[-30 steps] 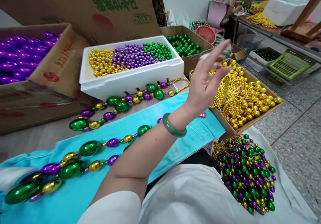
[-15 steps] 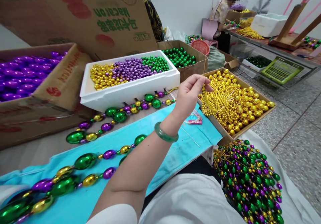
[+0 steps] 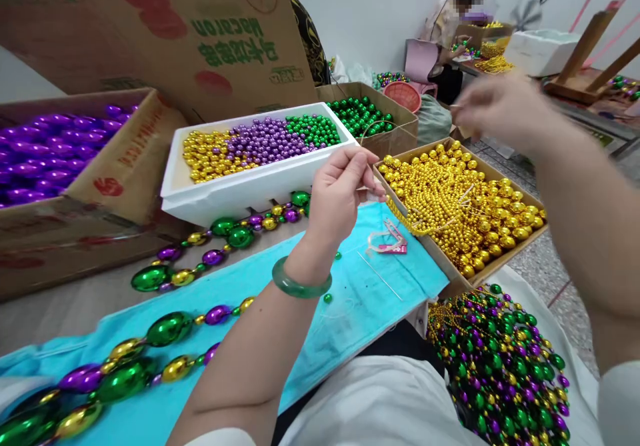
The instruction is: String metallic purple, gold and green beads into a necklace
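Observation:
My left hand [image 3: 345, 189], with a green bangle at the wrist, is closed in a pinch in front of the white foam box. A thin thread arcs up from its fingertips. Just under the fingers, a strand of small gold beads [image 3: 407, 221] hangs over the edge of the gold-bead box. My right hand [image 3: 497, 109] is raised above the far side of that box, smeared by motion, so its fingers and anything in them are unclear. A necklace of green, purple and gold beads [image 3: 170, 325] lies across the turquoise cloth [image 3: 370, 319]; my left forearm covers part of it.
The foam box [image 3: 240, 196] holds gold, purple and green beads. Large purple beads fill a carton [image 3: 135, 166] at left. A shallow box [image 3: 457, 276] contains gold beads. Finished strands [image 3: 500, 359] hang at lower right. A needle [image 3: 379, 276] lies on the cloth. A co-worker [image 3: 443, 26] sits behind.
My left hand has drawn back to the left, away from the gold beads. My right hand has come into view, raised at the right. Small green beads now show on the cloth.

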The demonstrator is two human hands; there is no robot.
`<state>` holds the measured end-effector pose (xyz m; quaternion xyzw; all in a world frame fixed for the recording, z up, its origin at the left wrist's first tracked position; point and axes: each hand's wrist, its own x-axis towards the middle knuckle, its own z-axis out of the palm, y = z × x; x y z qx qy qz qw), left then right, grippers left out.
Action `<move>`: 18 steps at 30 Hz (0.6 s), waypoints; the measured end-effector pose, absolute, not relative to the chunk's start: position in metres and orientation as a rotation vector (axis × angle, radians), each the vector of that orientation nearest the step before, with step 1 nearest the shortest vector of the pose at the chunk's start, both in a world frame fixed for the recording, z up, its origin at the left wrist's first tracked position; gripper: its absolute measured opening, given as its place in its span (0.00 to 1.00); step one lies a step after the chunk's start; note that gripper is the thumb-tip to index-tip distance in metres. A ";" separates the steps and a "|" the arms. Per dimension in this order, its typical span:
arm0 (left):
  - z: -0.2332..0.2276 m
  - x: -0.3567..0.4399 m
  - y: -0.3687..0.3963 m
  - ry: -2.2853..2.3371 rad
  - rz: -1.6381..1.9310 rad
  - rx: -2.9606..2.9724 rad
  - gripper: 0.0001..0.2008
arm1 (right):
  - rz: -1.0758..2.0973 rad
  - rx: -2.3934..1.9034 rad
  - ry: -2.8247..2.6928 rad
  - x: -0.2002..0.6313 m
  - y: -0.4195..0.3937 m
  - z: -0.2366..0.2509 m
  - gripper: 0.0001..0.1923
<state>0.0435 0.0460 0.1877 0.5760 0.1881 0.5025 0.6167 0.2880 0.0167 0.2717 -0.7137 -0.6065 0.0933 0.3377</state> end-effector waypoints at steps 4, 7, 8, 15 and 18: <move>0.193 0.035 0.057 0.450 1.218 1.304 0.08 | 0.691 -2.175 -1.662 0.304 0.004 0.146 0.10; 0.198 0.036 0.058 0.455 1.231 1.306 0.08 | 0.770 -2.152 -1.686 0.311 -0.011 0.083 0.11; 0.199 0.038 0.057 0.451 1.232 1.304 0.07 | 0.761 -2.141 -1.686 0.313 -0.016 0.071 0.10; 0.217 0.060 0.048 0.302 1.248 1.379 0.10 | 0.613 -2.104 -1.721 0.316 -0.028 0.051 0.09; 0.242 0.076 0.041 0.145 1.280 1.567 0.10 | 0.571 -2.102 -1.753 0.318 -0.031 0.056 0.11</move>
